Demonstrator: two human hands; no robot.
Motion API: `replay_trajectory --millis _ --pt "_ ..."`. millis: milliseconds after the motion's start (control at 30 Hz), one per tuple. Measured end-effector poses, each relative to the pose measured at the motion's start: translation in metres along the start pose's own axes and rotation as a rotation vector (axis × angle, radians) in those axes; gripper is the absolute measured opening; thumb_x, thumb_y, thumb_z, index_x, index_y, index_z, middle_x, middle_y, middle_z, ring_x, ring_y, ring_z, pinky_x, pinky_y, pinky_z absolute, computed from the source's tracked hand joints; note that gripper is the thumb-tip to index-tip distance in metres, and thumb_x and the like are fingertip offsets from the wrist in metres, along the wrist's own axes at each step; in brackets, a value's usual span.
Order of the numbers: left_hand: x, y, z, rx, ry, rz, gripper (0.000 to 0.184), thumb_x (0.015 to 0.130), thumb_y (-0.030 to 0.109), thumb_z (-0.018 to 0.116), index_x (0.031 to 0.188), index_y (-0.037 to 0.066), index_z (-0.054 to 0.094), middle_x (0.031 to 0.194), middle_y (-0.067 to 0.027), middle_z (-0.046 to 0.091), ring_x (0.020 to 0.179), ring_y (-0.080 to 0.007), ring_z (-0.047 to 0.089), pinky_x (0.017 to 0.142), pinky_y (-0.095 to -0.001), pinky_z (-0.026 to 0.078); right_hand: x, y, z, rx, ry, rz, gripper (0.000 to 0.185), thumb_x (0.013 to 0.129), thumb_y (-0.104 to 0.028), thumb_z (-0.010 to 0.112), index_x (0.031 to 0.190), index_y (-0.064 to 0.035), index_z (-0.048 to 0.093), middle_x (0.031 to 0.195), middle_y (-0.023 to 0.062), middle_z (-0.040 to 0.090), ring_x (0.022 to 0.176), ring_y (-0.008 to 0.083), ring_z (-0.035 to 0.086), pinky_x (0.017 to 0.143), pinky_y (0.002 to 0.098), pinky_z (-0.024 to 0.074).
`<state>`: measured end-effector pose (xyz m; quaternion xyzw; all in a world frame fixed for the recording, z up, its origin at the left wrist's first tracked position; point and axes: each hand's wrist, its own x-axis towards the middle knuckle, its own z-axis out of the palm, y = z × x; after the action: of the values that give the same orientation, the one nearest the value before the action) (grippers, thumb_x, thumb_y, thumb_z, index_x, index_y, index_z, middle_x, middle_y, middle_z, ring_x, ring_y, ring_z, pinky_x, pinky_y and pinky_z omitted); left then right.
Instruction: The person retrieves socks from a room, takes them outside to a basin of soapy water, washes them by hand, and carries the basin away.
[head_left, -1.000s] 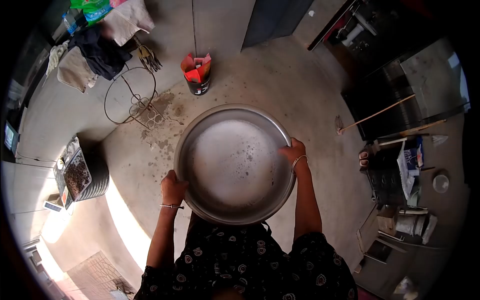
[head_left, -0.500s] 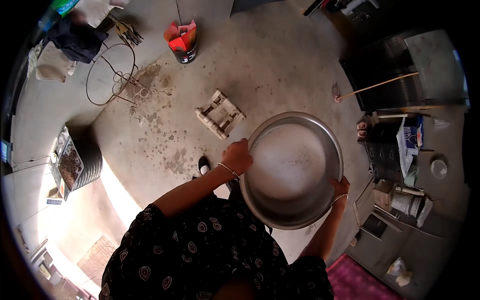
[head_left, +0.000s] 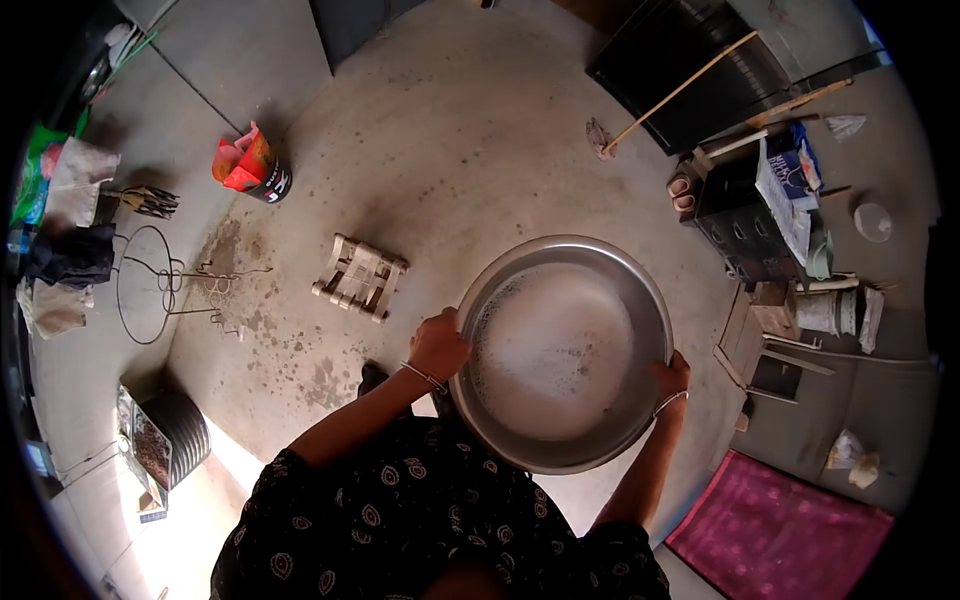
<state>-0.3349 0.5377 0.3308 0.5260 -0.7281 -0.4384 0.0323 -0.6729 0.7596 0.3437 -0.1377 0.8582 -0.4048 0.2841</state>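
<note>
A wide steel basin (head_left: 655, 300) is held up in front of my body, with whitish, foamy water (head_left: 555, 350) in it. My left hand (head_left: 440, 342) grips its rim on the left side, fingers wrapped over the edge. On the opposite side my right hand (head_left: 674, 376) is closed around the rim, its thumb on the inner wall. The undersides of both grips are hidden by the basin. Beyond my left hand, a low wooden stool with a woven seat (head_left: 360, 278) stands on the floor.
Wet spots mark the concrete floor (head_left: 460, 170). A wire stand (head_left: 145, 285) and a black bucket with red lining (head_left: 268, 180) are at left. A long-handled mop (head_left: 680, 95) leans at upper right, above a dark cabinet (head_left: 745, 235). A magenta mat (head_left: 780, 530) lies lower right.
My view has turned to the right, so the stool and bucket sit farther left and more of the magenta mat shows. Both hands keep hold of the basin, and its foam has shifted.
</note>
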Motion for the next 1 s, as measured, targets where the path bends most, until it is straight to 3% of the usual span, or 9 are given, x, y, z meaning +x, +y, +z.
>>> replay_trajectory --millis 200,500,667,767,1000 --pt "0.062 0.034 -0.006 -0.04 -0.046 0.038 0.024 0.06 0.011 0.062 0.075 -0.002 0.047 0.066 -0.02 0.057 0.065 -0.0383 0.056 0.059 -0.0436 0.044 0.062 -0.011 0.001 0.137 0.002 0.009 0.02 0.062 0.001 0.064 0.081 -0.0018 0.06 0.071 0.0011 0.059 0.06 0.0107 0.052 0.056 0.028 0.0439" --pt "0.197 0.089 -0.054 0.008 -0.054 0.17 0.023 0.059 0.011 0.061 0.074 -0.002 0.049 0.067 -0.0213 0.057 0.065 -0.0391 0.056 0.058 -0.0432 0.044 0.15 -0.078 0.028 -0.013 0.14 0.07 0.017 0.062 -0.002 0.067 0.076 -0.0006 0.058 0.068 0.0035 0.058 0.061 0.0114 0.052 0.055 0.0287 0.0435" --pt "0.275 0.118 -0.085 -0.075 -0.048 0.167 0.023 0.055 0.009 0.061 0.07 -0.003 0.049 0.06 -0.0176 0.054 0.053 -0.0288 0.054 0.053 -0.035 0.044 0.197 -0.137 0.051 -0.059 0.16 0.099 0.017 0.061 -0.006 0.067 0.07 -0.0019 0.053 0.061 0.0008 0.05 0.058 0.0102 0.045 0.052 0.0287 0.0393" --pt "0.318 0.135 -0.098 -0.133 -0.03 0.195 0.023 0.055 0.008 0.061 0.07 -0.004 0.049 0.06 -0.0175 0.053 0.052 -0.0273 0.052 0.052 -0.0349 0.044 0.24 -0.16 0.06 -0.035 0.139 0.077 0.017 0.061 -0.006 0.065 0.067 -0.002 0.049 0.059 0.0 0.045 0.056 0.01 0.04 0.05 0.0291 0.0368" --pt "0.418 0.184 -0.114 -0.107 0.027 0.135 0.024 0.053 0.008 0.062 0.072 -0.003 0.052 0.064 -0.0142 0.057 0.055 -0.0225 0.054 0.054 -0.0327 0.045 0.361 -0.236 0.073 -0.069 0.053 -0.037 0.019 0.06 -0.011 0.062 0.069 -0.0002 0.05 0.061 0.004 0.046 0.059 0.012 0.042 0.054 0.0302 0.0389"
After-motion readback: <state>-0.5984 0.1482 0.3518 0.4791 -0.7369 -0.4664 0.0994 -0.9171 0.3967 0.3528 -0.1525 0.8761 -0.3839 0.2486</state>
